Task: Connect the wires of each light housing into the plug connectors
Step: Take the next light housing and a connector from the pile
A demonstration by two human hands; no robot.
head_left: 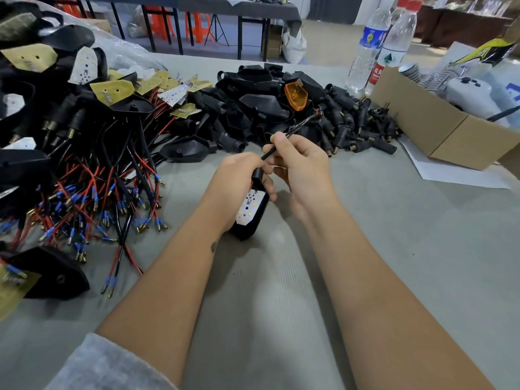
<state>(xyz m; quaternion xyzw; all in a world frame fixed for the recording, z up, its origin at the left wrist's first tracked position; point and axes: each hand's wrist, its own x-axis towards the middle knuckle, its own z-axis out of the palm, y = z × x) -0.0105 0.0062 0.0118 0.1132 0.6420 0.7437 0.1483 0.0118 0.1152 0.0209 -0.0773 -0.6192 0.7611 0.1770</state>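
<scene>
The held light housing sat mid-table. Left of it sprawled a heap of wired housings; behind it lay a pile of plug connectors. Right of that pile stood a cardboard box, with two bottles behind the box.

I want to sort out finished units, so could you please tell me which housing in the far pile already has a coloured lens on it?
The housing with the orange lens, on the far black pile's right side; the others there show only black.

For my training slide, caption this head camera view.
Left hand holds a black light housing while right hand pinches its wire.
</scene>
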